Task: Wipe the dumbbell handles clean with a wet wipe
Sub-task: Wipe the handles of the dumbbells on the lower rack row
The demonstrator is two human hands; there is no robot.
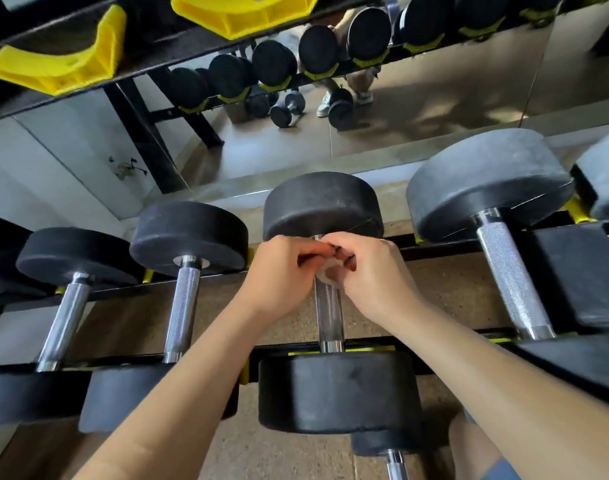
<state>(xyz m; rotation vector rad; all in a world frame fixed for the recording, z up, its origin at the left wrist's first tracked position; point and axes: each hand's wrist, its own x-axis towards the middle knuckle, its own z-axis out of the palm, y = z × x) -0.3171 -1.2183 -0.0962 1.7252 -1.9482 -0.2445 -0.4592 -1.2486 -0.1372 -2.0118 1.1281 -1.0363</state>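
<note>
Pinching small crumpled white wet wipe (329, 274) between curled fingers of left hand (282, 271) and right hand (372, 275). Wrapped round far end of knurled chrome dumbbell handle (328, 317), touching it, just below rear black round rubber head (322, 202). Lying across black metal rack rails (445, 251), between two similar black-headed dumbbells (183, 306). Mirror (434, 98) behind rack.

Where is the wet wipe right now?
Head view, centre: the wet wipe is on the far end of the middle dumbbell handle, pinched by the left hand and right hand.
</note>
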